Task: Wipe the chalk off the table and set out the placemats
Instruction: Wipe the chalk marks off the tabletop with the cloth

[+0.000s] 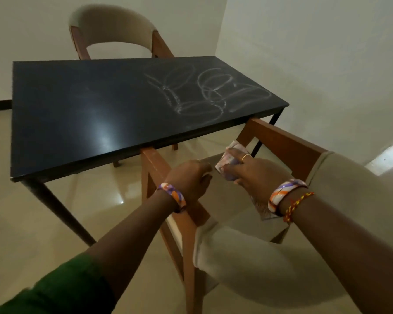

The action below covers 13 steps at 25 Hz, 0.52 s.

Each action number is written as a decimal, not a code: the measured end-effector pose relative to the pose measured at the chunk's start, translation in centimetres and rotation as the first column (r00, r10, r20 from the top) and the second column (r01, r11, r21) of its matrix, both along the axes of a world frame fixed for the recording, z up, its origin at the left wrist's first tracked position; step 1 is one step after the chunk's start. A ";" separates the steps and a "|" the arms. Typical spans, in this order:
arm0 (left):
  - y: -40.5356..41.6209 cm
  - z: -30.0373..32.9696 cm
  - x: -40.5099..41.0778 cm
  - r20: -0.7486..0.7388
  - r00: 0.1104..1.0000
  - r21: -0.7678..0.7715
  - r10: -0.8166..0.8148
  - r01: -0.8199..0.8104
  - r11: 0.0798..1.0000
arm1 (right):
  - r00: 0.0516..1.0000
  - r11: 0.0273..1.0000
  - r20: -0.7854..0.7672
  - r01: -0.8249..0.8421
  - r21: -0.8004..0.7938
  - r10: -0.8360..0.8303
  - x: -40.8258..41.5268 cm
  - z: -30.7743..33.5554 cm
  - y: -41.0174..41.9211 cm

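White chalk scribbles (208,89) cover the black table (77,114) toward two o'clock, its left half wiped dull. At five o'clock, above the near chair (284,143), the right hand (256,173) curls its fingers round a bunched pale cloth (227,159) (patterned, blurred). The left hand (188,177) pinches the cloth's near edge, fingers curled.
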<state>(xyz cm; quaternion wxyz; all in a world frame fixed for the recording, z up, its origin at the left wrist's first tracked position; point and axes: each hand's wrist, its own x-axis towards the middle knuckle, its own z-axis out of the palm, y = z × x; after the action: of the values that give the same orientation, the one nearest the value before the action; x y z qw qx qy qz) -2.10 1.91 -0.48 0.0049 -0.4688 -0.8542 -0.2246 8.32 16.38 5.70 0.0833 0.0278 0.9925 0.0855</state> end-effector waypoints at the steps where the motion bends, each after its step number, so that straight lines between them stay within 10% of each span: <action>1: 2.2 0.9 1.0 0.014 0.998 -0.046 -0.053 0.054 0.997 | 0.999 0.999 0.017 -0.044 0.020 0.044 0.4 -0.8 2.5; 13: 25.5 4.0 18.3 0.093 0.995 -0.461 -0.025 0.065 0.885 | 0.915 0.930 -0.178 -0.342 0.133 0.362 14.5 1.2 25.6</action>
<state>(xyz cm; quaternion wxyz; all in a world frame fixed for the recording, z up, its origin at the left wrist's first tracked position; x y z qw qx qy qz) 16.17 27.44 3.50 -0.1482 -0.4665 -0.8714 -0.0339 22.81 41.94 6.87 -0.0349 -0.1386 0.9791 0.1449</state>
